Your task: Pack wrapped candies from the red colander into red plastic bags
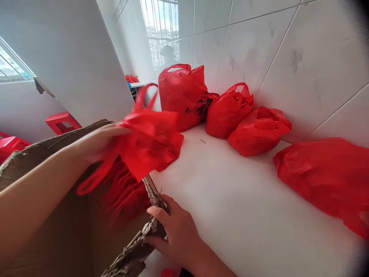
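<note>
Thin red plastic bag [152, 140] | right fingers [162, 216]: torn cardboard rim [127, 252]

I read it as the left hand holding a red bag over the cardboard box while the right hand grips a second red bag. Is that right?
Not quite. The head view shows the right hand gripping the torn edge of the cardboard box, not a second bag. The left hand does hold a red bag over the box.
</note>
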The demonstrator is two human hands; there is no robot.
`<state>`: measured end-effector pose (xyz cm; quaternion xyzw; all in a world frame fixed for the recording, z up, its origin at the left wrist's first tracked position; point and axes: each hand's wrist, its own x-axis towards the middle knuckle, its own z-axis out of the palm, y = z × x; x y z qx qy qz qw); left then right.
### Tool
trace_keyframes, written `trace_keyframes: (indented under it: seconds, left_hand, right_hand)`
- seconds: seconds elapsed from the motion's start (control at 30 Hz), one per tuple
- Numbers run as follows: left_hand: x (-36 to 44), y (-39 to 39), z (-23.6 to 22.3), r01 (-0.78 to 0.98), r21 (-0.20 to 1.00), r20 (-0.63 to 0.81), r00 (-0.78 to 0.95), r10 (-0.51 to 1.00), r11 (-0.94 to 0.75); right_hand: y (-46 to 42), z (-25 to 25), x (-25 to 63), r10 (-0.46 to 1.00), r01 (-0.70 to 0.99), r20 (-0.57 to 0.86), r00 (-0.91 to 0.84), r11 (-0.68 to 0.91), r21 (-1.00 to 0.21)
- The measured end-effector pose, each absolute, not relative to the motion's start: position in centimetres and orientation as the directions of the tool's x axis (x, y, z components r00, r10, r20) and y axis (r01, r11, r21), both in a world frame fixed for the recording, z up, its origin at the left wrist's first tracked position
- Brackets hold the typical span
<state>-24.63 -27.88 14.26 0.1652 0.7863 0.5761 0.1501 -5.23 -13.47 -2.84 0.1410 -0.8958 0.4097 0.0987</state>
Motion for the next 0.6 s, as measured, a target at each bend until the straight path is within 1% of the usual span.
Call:
trace_keyframes:
  seconds: [0.03,0.07,0.1,0.17,0.2,0.27,0.33,0.37,0.4,0.47,0.53,0.6]
  left_hand:
    - [-24.3,-29.1,14.7,-0.010,0.986,-0.064,-0.943,0.328,0.164]
    - [-24.0,-30.3,14.9,-0.066,0.993,-0.087,-0.970,0.225,0.098]
    - [-23.8,-31.4,15.0,-0.111,0.991,-0.121,-0.981,0.152,0.069]
    - [-23.7,-33.7,14.6,-0.208,0.974,-0.216,-0.971,0.099,0.086]
    - [-23.8,-34.8,14.1,-0.272,0.955,-0.285,-0.952,0.116,0.119]
    - [-24.4,-37.2,12.3,-0.420,0.876,-0.469,-0.856,0.218,0.235]
    - [-25.0,-39.1,9.4,-0.539,0.740,-0.665,-0.677,0.315,0.403]
    - [-25.2,-39.7,7.6,-0.560,0.678,-0.727,-0.609,0.318,0.476]
    - [-25.3,-40.1,5.6,-0.563,0.634,-0.764,-0.563,0.315,0.530]
    - [-24.8,-39.9,1.3,-0.526,0.584,-0.797,-0.516,0.314,0.618]
    - [-23.8,-38.7,-2.8,-0.431,0.572,-0.787,-0.529,0.318,0.698]
    - [-22.7,-37.2,-5.8,-0.278,0.563,-0.732,-0.605,0.314,0.778]
  right_hand:
    - [-13.5,-2.9,-5.2,-0.165,-0.334,0.299,-0.940,0.617,-0.713]
    - [-13.5,-2.9,-5.2,-0.160,-0.337,0.305,-0.939,0.609,-0.718]
    - [-13.4,-2.9,-5.2,-0.158,-0.340,0.310,-0.937,0.605,-0.720]
    - [-13.4,-3.0,-5.2,-0.157,-0.341,0.312,-0.937,0.605,-0.720]
    - [-13.4,-3.0,-5.2,-0.157,-0.339,0.309,-0.938,0.608,-0.718]
    - [-13.4,-3.0,-5.1,-0.157,-0.338,0.308,-0.938,0.607,-0.719]
    - [-13.3,-2.8,-5.1,-0.156,-0.344,0.315,-0.936,0.595,-0.726]
    - [-13.3,-2.8,-5.1,-0.158,-0.349,0.320,-0.934,0.588,-0.730]
    - [-13.3,-2.7,-5.2,-0.160,-0.353,0.323,-0.933,0.582,-0.732]
    - [-13.2,-2.6,-5.2,-0.168,-0.356,0.320,-0.933,0.577,-0.735]
    - [-13.2,-2.6,-5.2,-0.176,-0.354,0.311,-0.934,0.577,-0.736]
    - [-13.2,-2.5,-5.2,-0.177,-0.347,0.302,-0.937,0.577,-0.740]
